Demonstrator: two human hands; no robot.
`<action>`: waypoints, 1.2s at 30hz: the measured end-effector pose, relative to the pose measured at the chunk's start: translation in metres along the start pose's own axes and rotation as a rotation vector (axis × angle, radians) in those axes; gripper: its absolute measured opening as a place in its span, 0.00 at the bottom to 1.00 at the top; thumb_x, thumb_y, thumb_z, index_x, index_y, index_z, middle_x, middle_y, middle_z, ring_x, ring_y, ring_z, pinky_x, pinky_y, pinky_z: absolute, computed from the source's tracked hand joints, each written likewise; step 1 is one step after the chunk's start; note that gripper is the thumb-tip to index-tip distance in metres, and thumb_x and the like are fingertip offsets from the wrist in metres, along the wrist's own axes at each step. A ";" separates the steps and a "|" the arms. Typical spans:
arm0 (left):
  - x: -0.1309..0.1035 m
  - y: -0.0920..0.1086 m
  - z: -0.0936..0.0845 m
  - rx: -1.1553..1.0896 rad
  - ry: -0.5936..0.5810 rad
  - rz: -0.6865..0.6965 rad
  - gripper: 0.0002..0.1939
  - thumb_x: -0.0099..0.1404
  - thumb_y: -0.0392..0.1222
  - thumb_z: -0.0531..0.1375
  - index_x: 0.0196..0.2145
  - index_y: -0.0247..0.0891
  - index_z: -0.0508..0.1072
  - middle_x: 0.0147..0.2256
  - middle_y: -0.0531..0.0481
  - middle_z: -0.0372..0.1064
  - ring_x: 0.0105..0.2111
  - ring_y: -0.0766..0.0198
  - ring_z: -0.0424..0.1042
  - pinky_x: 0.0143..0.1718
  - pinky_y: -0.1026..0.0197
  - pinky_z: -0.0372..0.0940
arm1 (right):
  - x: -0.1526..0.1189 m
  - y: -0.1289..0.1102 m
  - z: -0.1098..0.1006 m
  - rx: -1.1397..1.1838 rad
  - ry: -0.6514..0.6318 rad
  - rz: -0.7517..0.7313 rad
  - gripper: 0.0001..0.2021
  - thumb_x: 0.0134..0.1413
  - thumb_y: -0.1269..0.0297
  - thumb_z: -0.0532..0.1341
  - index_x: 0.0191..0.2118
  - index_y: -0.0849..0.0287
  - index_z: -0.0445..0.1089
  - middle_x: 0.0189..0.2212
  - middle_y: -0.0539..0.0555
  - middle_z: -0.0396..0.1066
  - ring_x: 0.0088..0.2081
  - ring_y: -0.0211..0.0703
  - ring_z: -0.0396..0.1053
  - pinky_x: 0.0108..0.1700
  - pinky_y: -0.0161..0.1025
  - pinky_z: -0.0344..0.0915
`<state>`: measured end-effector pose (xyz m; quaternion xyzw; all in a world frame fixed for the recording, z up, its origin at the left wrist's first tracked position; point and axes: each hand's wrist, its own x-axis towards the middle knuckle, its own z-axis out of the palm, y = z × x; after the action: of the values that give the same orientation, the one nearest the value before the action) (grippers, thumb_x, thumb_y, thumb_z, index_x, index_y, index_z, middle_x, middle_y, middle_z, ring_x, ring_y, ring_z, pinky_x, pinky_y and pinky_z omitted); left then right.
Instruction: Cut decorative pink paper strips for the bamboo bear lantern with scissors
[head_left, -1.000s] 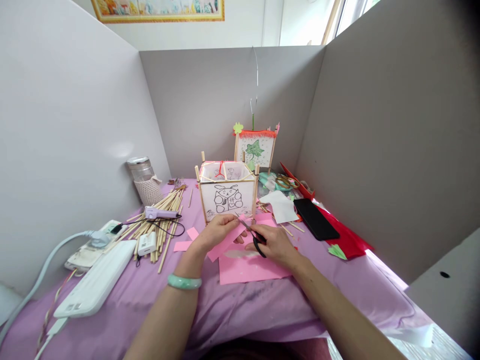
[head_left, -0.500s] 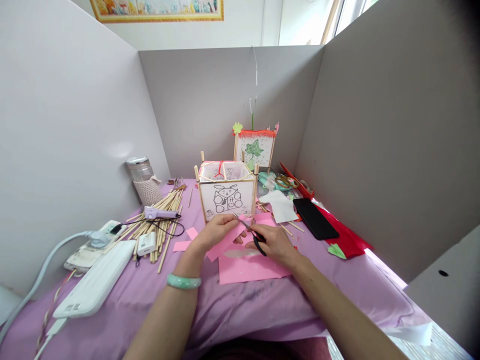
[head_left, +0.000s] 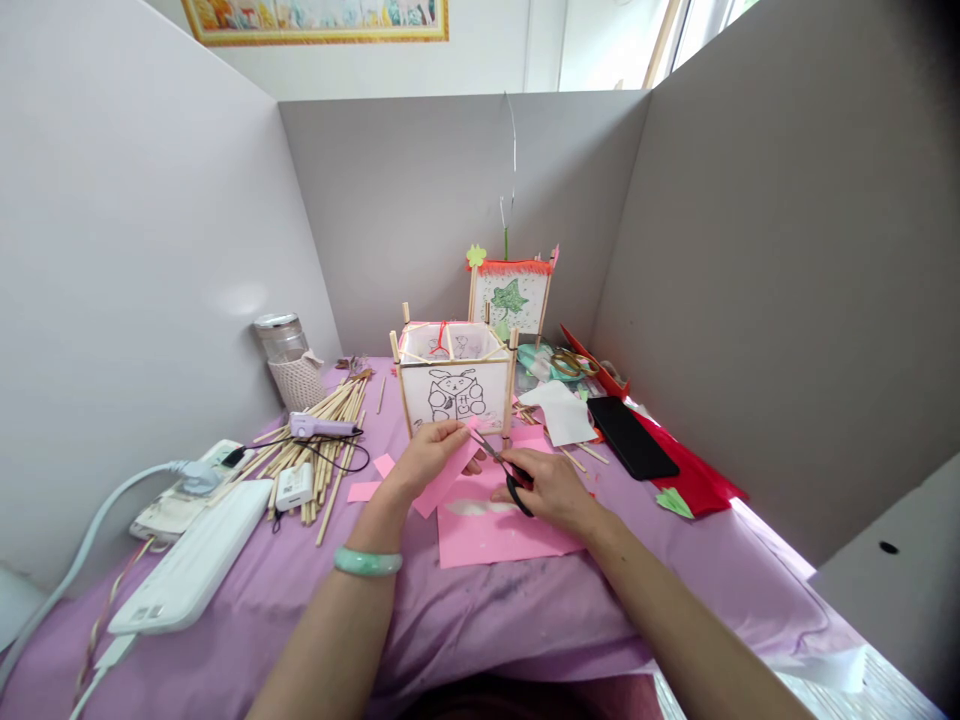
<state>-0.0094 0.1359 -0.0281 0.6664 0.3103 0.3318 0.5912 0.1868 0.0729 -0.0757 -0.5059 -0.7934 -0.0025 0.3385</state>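
Between the thumb and fingers of my left hand [head_left: 431,455] is a strip of pink paper [head_left: 444,487], slanting down to the left. My right hand [head_left: 551,482] is closed round the black handles of a pair of scissors [head_left: 517,487]. Their blades point up and left and meet the upper end of the strip near my left fingertips. Below both hands a larger pink sheet [head_left: 491,545] lies on the table, with a pale patch on it. Just behind stands a stick-framed lantern [head_left: 456,392] with a rabbit-like drawing on its white front.
Thin wooden sticks [head_left: 330,450] lie left, with a lilac glue-gun-like tool [head_left: 319,426], a white adapter [head_left: 293,487] and a power strip [head_left: 195,555]. A glass jar [head_left: 285,360] stands behind them. Right are a black phone [head_left: 631,438], red paper [head_left: 697,470] and white paper [head_left: 559,412]. Another lantern [head_left: 514,300] stands behind.
The scissor blades have shifted slightly at the upper end of the pink strip, and the strip's end looks narrower. Both hands keep their grip and have hardly moved.
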 end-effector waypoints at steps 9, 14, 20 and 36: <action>0.002 -0.004 0.000 0.024 -0.043 0.009 0.19 0.59 0.53 0.57 0.33 0.31 0.69 0.31 0.40 0.73 0.26 0.61 0.73 0.31 0.59 0.68 | 0.000 -0.001 0.000 0.025 -0.016 -0.003 0.21 0.49 0.48 0.61 0.44 0.57 0.69 0.27 0.50 0.70 0.26 0.36 0.63 0.28 0.31 0.52; 0.001 -0.002 -0.001 0.022 -0.042 0.002 0.19 0.59 0.53 0.57 0.33 0.31 0.70 0.31 0.41 0.73 0.26 0.61 0.73 0.31 0.59 0.68 | 0.000 0.004 0.003 0.020 0.017 -0.025 0.20 0.49 0.48 0.62 0.42 0.58 0.70 0.25 0.49 0.70 0.25 0.35 0.63 0.28 0.31 0.52; 0.000 -0.002 0.000 0.028 -0.046 0.001 0.19 0.59 0.53 0.57 0.33 0.31 0.70 0.30 0.42 0.73 0.25 0.60 0.73 0.30 0.59 0.67 | -0.001 0.003 0.003 0.018 0.029 -0.032 0.21 0.49 0.49 0.62 0.44 0.58 0.70 0.26 0.50 0.70 0.25 0.36 0.64 0.28 0.31 0.52; -0.001 -0.002 0.002 0.038 -0.085 0.000 0.16 0.60 0.50 0.57 0.30 0.31 0.70 0.25 0.45 0.72 0.24 0.62 0.72 0.30 0.60 0.68 | 0.001 0.004 0.003 0.012 0.011 -0.022 0.20 0.50 0.49 0.61 0.43 0.57 0.70 0.25 0.48 0.70 0.25 0.35 0.63 0.27 0.31 0.51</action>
<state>-0.0081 0.1341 -0.0301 0.6910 0.2908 0.2973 0.5912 0.1881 0.0763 -0.0788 -0.4949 -0.7973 -0.0041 0.3457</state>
